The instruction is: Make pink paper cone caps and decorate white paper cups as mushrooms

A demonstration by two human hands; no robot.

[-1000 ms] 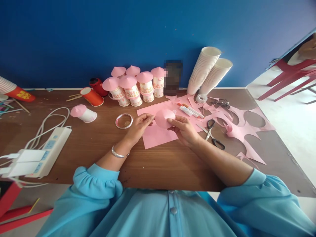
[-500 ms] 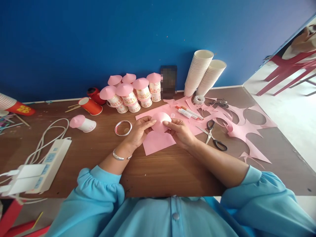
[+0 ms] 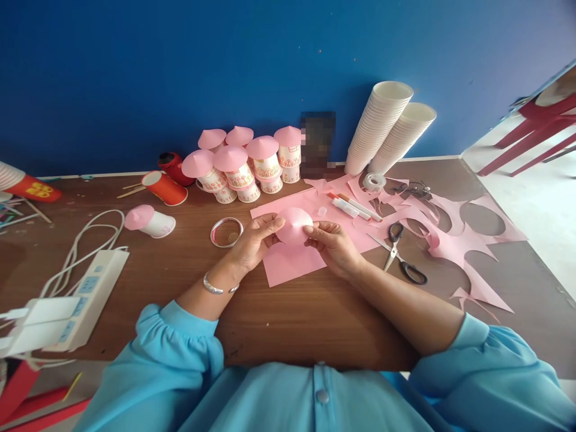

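Note:
A pink paper cone (image 3: 294, 224) is held between both hands above a pink paper sheet (image 3: 292, 264). My left hand (image 3: 256, 237) pinches its left edge, and my right hand (image 3: 335, 245) grips the right edge with thumb and fingers. Left of my left hand a tape roll (image 3: 226, 233) lies flat. Behind are several white cups with pink cone tops (image 3: 238, 174). One more topped cup (image 3: 157, 225) lies tilted at the left. Scissors (image 3: 393, 255) lie spread to the right of my right hand.
Two tall stacks of white cups (image 3: 380, 126) lean by the blue wall. Cut pink scraps (image 3: 454, 240), markers (image 3: 355, 208) and a clear tape roll (image 3: 374, 181) lie at right. At left are a power strip (image 3: 92, 300) and a red cup (image 3: 166, 188).
The camera view has shifted slightly. Both hands still hold the cone, and my right hand's fingers have moved a little toward its right edge.

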